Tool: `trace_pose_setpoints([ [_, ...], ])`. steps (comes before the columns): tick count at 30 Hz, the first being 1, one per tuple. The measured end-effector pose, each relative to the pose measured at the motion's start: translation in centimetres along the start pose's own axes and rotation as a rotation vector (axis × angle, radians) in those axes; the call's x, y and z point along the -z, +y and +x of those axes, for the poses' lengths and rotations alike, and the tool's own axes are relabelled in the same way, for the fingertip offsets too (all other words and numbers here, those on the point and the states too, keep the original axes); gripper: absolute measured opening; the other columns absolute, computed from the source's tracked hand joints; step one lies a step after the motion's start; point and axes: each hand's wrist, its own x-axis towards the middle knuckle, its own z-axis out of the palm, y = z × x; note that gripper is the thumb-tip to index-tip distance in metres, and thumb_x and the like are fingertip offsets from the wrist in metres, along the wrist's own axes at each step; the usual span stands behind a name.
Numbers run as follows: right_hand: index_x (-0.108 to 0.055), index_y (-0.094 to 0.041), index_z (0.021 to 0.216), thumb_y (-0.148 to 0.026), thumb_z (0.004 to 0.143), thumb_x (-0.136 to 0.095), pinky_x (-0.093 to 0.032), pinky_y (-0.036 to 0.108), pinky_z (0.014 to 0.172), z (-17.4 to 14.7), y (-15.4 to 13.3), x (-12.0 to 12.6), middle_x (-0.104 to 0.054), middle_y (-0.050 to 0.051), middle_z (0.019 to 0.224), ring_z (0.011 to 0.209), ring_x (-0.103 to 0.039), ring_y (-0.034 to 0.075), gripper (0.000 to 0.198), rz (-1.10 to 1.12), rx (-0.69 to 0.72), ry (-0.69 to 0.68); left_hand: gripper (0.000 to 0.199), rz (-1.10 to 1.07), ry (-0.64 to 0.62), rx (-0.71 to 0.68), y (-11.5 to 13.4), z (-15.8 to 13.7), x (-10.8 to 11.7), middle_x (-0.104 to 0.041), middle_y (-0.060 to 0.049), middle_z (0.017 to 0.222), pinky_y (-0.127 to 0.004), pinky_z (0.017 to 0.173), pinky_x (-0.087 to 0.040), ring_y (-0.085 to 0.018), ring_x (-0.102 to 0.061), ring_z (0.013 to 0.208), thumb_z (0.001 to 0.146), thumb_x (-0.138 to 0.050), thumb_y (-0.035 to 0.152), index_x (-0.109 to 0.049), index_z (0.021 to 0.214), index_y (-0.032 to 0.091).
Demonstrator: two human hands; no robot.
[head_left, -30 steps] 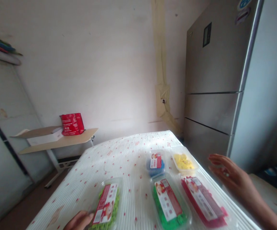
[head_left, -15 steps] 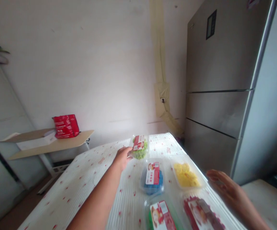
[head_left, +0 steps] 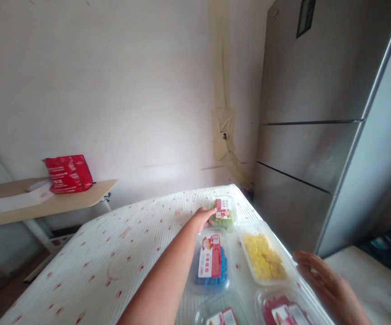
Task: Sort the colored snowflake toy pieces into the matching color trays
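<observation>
My left hand [head_left: 204,217] grips the near-left side of a clear plastic box of light green pieces [head_left: 225,221], with its thumb by the red and white label; the fingers are mostly hidden. The box is at the far end of the table, low over or on the cloth. Closer to me sits a labelled box of blue pieces [head_left: 223,271], and right of it a box of yellow pieces [head_left: 264,259]. My right hand [head_left: 327,282] is beside the table's right edge, near the yellow box, fingers loosely extended and holding nothing visible.
At the bottom edge are a partly cut-off green box [head_left: 212,307] and dark red box [head_left: 274,300]. White ribbed cloth with red marks covers the table [head_left: 107,257]. A grey refrigerator [head_left: 293,153] stands right; a red bag [head_left: 68,174] rests on a side table [head_left: 97,192].
My left hand has carried the light green box to the right, behind the blue and yellow boxes. My right hand stays by the table edge. The camera view has shifted slightly.
</observation>
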Motion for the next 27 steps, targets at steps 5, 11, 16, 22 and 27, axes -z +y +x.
trace_pose_setpoints([
  [5, -0.067, -0.022, 0.084, -0.055, 0.062, -0.060, -0.055, 0.024, 0.062, -0.4, 0.0, 0.0, -0.072, 0.007, 0.086, 0.078, -0.067, 0.025, 0.039, 0.056, -0.112, -0.017, 0.027, 0.032, 0.047, -0.011, -0.4, -0.1, 2.6, -0.061, -0.001, 0.062, -0.028, 0.061, -0.046, -0.014, -0.058, 0.060, 0.072, -0.067, 0.037, -0.061, 0.074, 0.011],
  [11, -0.067, -0.020, 0.088, -0.060, 0.060, -0.060, -0.056, 0.028, 0.060, -0.8, -0.9, 0.2, -0.070, 0.010, 0.097, 0.076, -0.067, 0.026, 0.050, 0.150, -0.291, 0.038, 0.036, -0.011, 0.131, -0.073, -2.2, -3.9, 6.7, -0.057, 0.000, 0.053, -0.026, 0.056, -0.042, -0.013, -0.055, 0.050, 0.058, -0.073, 0.046, -0.059, 0.065, 0.014],
  [16, -0.064, -0.018, 0.092, -0.057, 0.065, -0.062, -0.057, 0.030, 0.068, -0.5, 1.2, 0.2, -0.066, 0.012, 0.106, 0.094, -0.063, 0.028, 0.047, 0.354, -0.295, 0.093, 0.035, -0.031, 0.145, -0.154, -5.7, -10.4, 8.0, -0.064, -0.003, 0.068, -0.026, 0.064, -0.045, -0.016, -0.060, 0.066, 0.059, -0.072, 0.046, -0.062, 0.070, 0.015],
  [22, -0.065, -0.016, 0.090, -0.053, 0.070, -0.060, -0.057, 0.034, 0.069, -2.1, 0.8, 0.8, -0.068, 0.013, 0.099, 0.090, -0.065, 0.028, 0.042, 0.426, -0.305, 0.037, 0.032, 0.009, 0.216, -0.319, -9.7, -19.1, 6.5, -0.067, -0.005, 0.079, -0.027, 0.077, -0.045, -0.022, -0.061, 0.084, 0.065, -0.068, 0.046, -0.065, 0.079, 0.017],
  [27, -0.072, -0.021, 0.079, -0.059, 0.068, -0.053, -0.057, 0.031, 0.070, -5.8, -0.4, 2.2, -0.072, 0.009, 0.093, 0.088, -0.067, 0.028, 0.044, 0.145, -0.269, -0.051, 0.036, 0.047, 0.080, -0.282, -12.3, -24.5, 4.1, -0.067, -0.010, 0.094, -0.031, 0.080, -0.046, -0.027, -0.061, 0.092, 0.069, -0.065, 0.046, -0.066, 0.095, 0.019],
])
